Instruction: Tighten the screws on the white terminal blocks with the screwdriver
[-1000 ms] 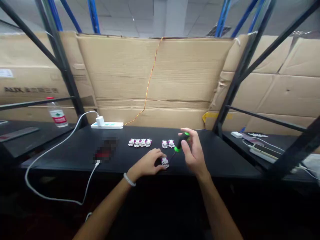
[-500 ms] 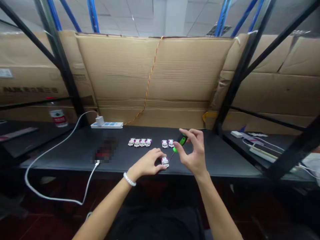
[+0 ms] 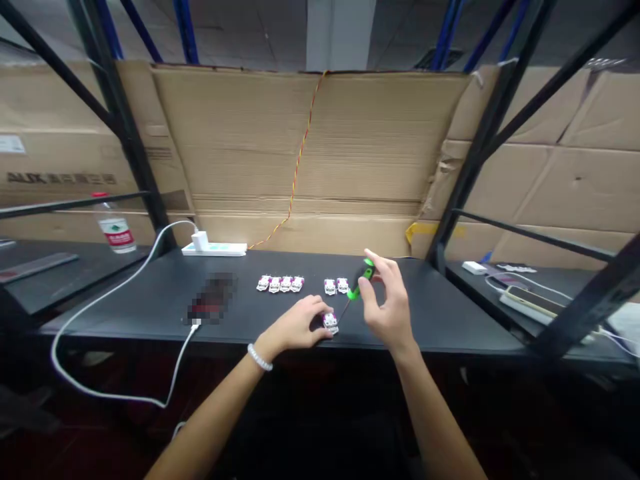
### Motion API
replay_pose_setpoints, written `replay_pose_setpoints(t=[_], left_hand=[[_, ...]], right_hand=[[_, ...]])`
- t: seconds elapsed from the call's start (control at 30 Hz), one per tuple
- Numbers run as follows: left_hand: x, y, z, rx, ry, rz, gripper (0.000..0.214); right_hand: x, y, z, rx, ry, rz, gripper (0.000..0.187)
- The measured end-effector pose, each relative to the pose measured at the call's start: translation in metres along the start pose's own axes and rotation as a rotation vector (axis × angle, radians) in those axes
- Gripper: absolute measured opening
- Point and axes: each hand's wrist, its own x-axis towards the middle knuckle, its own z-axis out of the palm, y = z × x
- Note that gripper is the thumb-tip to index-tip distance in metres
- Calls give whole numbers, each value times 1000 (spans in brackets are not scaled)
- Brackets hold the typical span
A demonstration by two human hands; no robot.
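Near the front edge of the black table point(image 3: 450, 320), my left hand point(image 3: 299, 325) pinches a small white-and-purple part point(image 3: 330, 323) between thumb and fingers. My right hand point(image 3: 390, 300) is closed on a screwdriver point(image 3: 362, 280) with a green and black handle. Its thin shaft slants down to the right side of the part; whether the tip sits in a screw is too small to tell. Beyond my hands lie similar white-and-purple parts: a row of several point(image 3: 280, 285) to the left and a pair point(image 3: 335, 286) nearer the screwdriver.
A white power strip point(image 3: 225, 249) with a plugged-in charger point(image 3: 200, 241) lies at the back left. Its white cable point(image 3: 100, 307) loops over the front edge to a blurred dark object point(image 3: 213, 298). Cardboard point(image 3: 310, 147) walls the back; black rack posts point(image 3: 480, 160) flank the table.
My right hand's fingers have shifted on the screwdriver handle, and the hand sits slightly farther right. My left hand and the part have stayed in place. The ceiling looks darker.
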Motion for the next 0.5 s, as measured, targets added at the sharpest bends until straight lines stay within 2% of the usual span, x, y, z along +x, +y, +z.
replay_pose_setpoints(t=[0.1, 0.27, 0.43, 0.5], left_hand=[[0, 0, -1, -7, -4, -5, 39], [0, 1, -1, -12, -7, -5, 39], [-2, -1, 0, -5, 6, 4, 39], [-2, -2, 0, -7, 7, 5, 39]], right_hand=[[1, 0, -1, 27, -54, -10, 46], [2, 0, 0, -92, 55, -38, 43], [2, 0, -2, -14, -64, 13, 50], [3, -1, -3, -6, -75, 4, 51]])
